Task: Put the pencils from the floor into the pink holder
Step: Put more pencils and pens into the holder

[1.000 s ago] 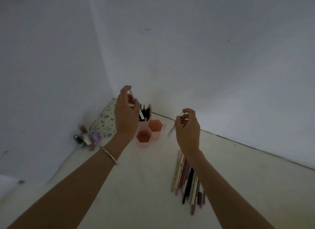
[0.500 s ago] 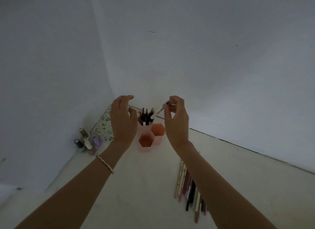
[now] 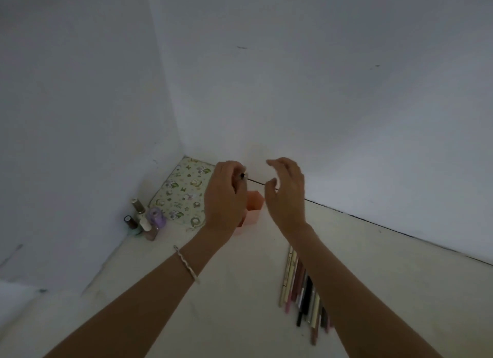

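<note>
The pink holder (image 3: 254,207) stands on the floor near the wall corner, mostly hidden behind my left hand (image 3: 224,197). My left hand is closed over the holder, and the dark-tipped end of a pencil (image 3: 243,175) pokes out between its fingers. My right hand (image 3: 288,195) hovers just right of the holder with its fingers spread and nothing in it. A row of several pencils (image 3: 300,285) lies on the floor under my right forearm, which covers part of it.
A floral patterned mat (image 3: 181,195) lies in the corner behind the holder. Several small nail polish bottles (image 3: 145,221) stand along the left wall. White walls close the space at the back and left.
My right hand held a pencil above the holder and is now open. My left hand was open and has closed on a pencil over the holder, hiding the pencils that stood in it.
</note>
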Action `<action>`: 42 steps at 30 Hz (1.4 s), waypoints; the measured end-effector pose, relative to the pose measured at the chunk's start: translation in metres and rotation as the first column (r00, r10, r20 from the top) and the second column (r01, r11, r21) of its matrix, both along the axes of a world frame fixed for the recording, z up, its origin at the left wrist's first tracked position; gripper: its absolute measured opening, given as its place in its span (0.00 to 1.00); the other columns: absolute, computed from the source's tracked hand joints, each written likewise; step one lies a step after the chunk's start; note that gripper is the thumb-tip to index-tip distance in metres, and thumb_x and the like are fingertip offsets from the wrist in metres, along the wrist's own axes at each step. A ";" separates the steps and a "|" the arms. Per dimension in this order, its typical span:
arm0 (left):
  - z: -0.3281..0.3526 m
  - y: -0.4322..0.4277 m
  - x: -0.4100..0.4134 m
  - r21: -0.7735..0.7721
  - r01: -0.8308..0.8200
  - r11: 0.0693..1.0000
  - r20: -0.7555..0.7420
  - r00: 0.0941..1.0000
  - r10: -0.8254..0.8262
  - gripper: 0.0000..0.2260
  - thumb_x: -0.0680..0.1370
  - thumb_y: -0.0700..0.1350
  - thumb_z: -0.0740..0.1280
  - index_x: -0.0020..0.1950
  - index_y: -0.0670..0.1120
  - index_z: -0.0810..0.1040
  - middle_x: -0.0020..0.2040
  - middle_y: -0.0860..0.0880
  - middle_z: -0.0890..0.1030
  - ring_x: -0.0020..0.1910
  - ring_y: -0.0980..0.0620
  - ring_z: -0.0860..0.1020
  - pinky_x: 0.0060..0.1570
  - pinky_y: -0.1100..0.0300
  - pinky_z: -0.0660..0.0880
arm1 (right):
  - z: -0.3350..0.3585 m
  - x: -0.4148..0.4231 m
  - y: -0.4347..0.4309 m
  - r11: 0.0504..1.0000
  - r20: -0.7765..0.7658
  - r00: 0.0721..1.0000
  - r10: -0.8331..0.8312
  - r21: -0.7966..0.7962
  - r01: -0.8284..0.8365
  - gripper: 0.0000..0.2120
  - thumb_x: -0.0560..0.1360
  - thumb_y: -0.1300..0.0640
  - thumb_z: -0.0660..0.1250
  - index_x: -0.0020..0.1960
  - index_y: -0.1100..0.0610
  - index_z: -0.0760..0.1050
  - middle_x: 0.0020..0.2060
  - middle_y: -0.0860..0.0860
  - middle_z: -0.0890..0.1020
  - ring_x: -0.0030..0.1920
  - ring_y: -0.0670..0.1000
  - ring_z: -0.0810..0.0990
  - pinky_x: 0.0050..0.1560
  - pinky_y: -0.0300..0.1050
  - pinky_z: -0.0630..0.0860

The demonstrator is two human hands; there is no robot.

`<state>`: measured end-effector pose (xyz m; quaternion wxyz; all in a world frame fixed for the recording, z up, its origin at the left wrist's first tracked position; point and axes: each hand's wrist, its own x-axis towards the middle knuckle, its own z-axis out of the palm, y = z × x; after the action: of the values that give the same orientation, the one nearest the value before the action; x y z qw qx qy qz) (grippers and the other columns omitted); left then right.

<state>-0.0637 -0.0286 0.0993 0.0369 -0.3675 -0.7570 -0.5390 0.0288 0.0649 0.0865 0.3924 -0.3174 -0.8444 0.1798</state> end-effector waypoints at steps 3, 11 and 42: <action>-0.023 0.013 0.040 -0.373 0.190 0.908 0.061 0.982 -0.180 0.05 0.75 0.42 0.65 0.48 0.51 0.75 0.42 0.55 0.79 0.37 0.61 0.77 0.38 0.68 0.74 | 0.007 0.028 0.016 0.988 -0.074 0.992 -0.105 -0.124 0.096 0.18 0.71 0.69 0.60 0.58 0.56 0.76 0.53 0.48 0.76 0.47 0.47 0.75 0.52 0.44 0.74; -0.097 0.027 0.132 -0.837 0.285 0.467 0.224 0.957 -0.184 0.10 0.79 0.42 0.59 0.59 0.44 0.72 0.58 0.46 0.78 0.57 0.46 0.78 0.54 0.55 0.74 | -0.002 0.108 0.031 0.943 -0.011 0.981 -0.195 -0.278 0.185 0.15 0.73 0.70 0.60 0.50 0.55 0.78 0.46 0.44 0.80 0.46 0.42 0.77 0.46 0.28 0.70; -0.011 0.031 0.051 -0.124 0.226 0.966 0.319 0.931 -0.177 0.28 0.77 0.41 0.68 0.74 0.56 0.64 0.44 0.50 0.80 0.40 0.55 0.82 0.42 0.61 0.81 | -0.093 0.063 -0.009 0.928 0.719 0.692 0.063 -0.298 0.226 0.08 0.78 0.59 0.59 0.56 0.59 0.69 0.48 0.56 0.80 0.49 0.56 0.76 0.46 0.47 0.70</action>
<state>-0.0125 0.0029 0.0887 -0.1652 -0.3575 -0.7522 -0.5283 0.0922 0.0560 -0.0069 -0.0262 -0.4668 -0.8662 0.1766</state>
